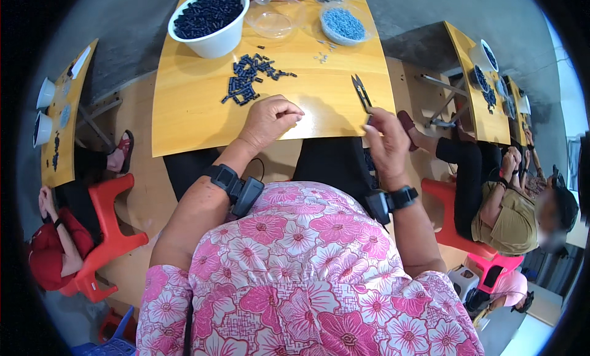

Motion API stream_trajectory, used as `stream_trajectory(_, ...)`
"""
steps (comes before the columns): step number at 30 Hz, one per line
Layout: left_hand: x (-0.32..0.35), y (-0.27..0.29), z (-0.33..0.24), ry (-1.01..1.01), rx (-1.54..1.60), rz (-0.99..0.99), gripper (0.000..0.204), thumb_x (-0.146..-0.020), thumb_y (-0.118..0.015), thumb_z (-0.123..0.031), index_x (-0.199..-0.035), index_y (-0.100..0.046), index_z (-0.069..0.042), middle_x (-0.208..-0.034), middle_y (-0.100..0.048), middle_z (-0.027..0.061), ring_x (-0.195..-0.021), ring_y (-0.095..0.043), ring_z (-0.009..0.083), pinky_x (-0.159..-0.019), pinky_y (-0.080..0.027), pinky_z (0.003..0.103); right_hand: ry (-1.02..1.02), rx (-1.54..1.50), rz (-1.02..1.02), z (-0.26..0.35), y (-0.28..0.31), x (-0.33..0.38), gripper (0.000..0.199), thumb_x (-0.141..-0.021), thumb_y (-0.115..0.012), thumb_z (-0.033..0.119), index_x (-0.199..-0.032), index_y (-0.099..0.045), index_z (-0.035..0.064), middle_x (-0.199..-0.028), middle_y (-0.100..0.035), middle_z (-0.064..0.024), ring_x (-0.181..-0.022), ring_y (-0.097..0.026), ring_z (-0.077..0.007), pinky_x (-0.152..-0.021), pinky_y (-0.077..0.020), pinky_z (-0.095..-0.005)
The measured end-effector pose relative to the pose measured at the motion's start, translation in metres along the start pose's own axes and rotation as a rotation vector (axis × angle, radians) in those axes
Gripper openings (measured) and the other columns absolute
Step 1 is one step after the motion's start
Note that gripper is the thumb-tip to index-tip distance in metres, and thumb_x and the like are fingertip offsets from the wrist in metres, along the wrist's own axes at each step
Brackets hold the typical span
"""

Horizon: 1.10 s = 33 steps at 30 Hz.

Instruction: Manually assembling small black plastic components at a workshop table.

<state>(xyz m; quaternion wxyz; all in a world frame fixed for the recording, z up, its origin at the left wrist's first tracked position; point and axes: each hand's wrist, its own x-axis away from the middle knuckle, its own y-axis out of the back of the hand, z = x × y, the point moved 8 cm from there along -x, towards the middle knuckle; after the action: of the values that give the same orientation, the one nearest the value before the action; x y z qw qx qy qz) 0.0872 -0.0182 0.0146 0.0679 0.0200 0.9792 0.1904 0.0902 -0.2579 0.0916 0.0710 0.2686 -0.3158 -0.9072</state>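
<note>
Left hand (268, 119): fingers curled shut, pinching something too small to tell, centre frame.
Right hand (386, 144): fingers closed on snips (361, 93), blades up.
Black pieces (249, 76): heaped on bench (184, 104), within reach.

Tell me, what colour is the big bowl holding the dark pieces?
White; the bowl shows best in the head view.

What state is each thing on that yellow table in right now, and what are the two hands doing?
White bowl: upright, full of dark small pieces.
Clear dish: upright, holds light blue pieces.
Clear empty dish: upright, nothing visible inside.
Dark pieces: loose pile on the yellow table.
Snips: blades apart, held by the right hand.
Left hand: fingers curled, resting on the table; whether it pinches anything is unclear.
</note>
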Motion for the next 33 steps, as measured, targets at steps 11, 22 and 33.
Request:
stream_trajectory(11,0.001,-0.005,-0.005,-0.100,-0.108,0.013,0.006,-0.079,-0.071,-0.010,-0.083,-0.073,-0.007,-0.079,-0.067,0.0064,-0.072,-0.062,0.0185,-0.066,-0.049,0.030,-0.664,-0.114,-0.301,-0.143,0.037,0.117,0.031,-0.090,-0.063,0.002,-0.120,-0.058,0.0050,-0.084,-0.059,-0.0015,-0.072,-0.057,-0.0093,-0.064,-0.0495,-0.0227)
stream_trajectory(22,0.009,-0.001,-0.012,-0.221,-0.194,0.073,0.008,-0.080,-0.066,-0.017,-0.081,-0.070,-0.010,-0.083,-0.066,0.0057,-0.081,-0.063,0.0266,-0.073,-0.052,0.037,-0.088,-0.050,0.073,-0.014,-0.051,-0.034,0.017,-0.085,-0.062,-0.004,-0.099,-0.068,0.0028,-0.081,-0.060,-0.0078,-0.069,-0.058,-0.0168,-0.064,-0.0486,-0.0281)
stream_trajectory(33,0.013,0.000,-0.015,-0.228,-0.193,0.091,0.010,-0.075,-0.072,-0.018,-0.075,-0.068,-0.009,-0.076,-0.064,0.0096,-0.074,-0.063,0.0291,-0.067,-0.051,0.040,0.160,-0.088,0.515,0.045,-0.176,-0.087,0.014,-0.076,-0.067,0.003,-0.089,-0.071,0.0084,-0.085,-0.064,-0.0128,-0.079,-0.064,-0.0345,-0.070,-0.0517,-0.0398)
